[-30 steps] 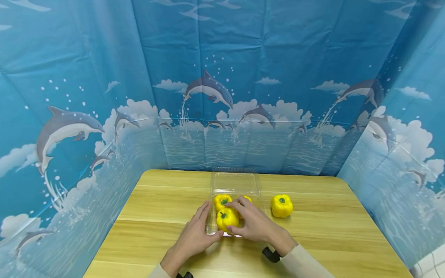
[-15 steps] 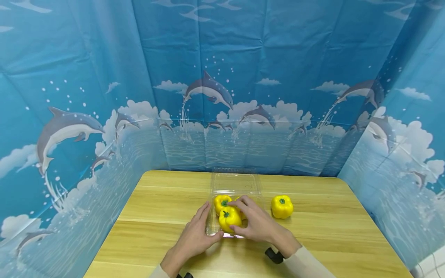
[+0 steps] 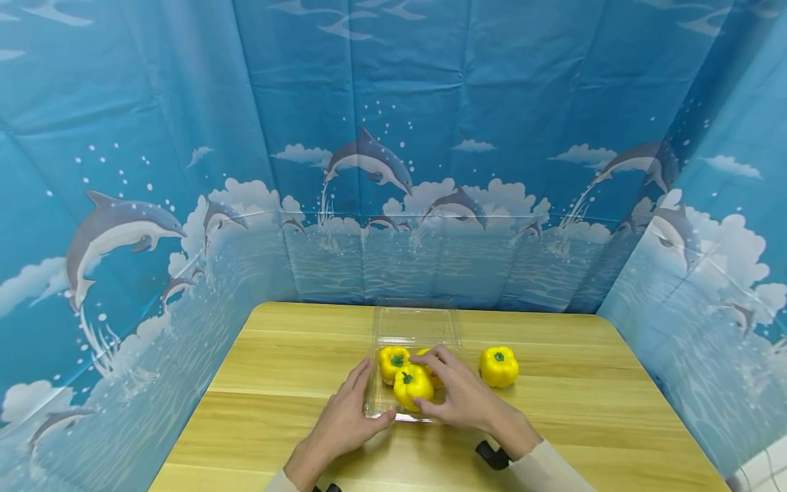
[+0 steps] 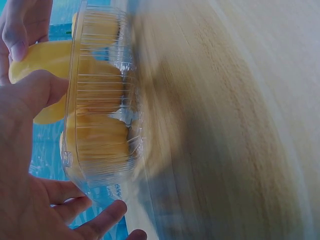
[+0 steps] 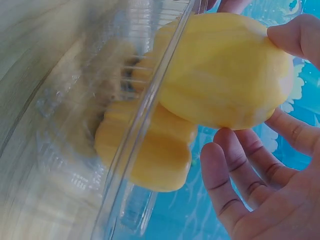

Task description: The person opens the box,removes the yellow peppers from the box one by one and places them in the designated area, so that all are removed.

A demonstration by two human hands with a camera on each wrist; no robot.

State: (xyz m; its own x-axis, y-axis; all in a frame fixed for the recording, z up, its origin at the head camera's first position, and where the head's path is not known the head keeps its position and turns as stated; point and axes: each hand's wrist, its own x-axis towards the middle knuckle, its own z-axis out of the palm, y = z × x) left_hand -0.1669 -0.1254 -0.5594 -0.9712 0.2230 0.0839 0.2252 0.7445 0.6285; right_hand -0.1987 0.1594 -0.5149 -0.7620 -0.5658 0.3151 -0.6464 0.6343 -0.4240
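Observation:
My right hand [image 3: 461, 396] grips a yellow bell pepper [image 3: 411, 388] with a green stem, thumb at the near side and fingers across its right. In the right wrist view this bell pepper [image 5: 220, 72] reaches above the rim of a clear plastic clamshell container [image 5: 135, 135]. Two more yellow bell peppers sit inside: one at the back left [image 3: 392, 361], the other [image 5: 155, 142] partly hidden by my right hand in the head view. My left hand [image 3: 347, 413] holds the container's near left corner, thumb [image 4: 47, 90] at the front rim and fingers [image 4: 107, 220] along the left wall.
Another yellow bell pepper [image 3: 499, 367] stands on the wooden table [image 3: 565, 389], right of the container. The container's lid [image 3: 417, 324] lies folded back toward the far edge. A blue dolphin-print curtain [image 3: 393, 246] surrounds the table's back and sides.
My right hand has shifted slightly to the right with the bell pepper, uncovering more of the back-left one. My left hand has stayed at the container's corner.

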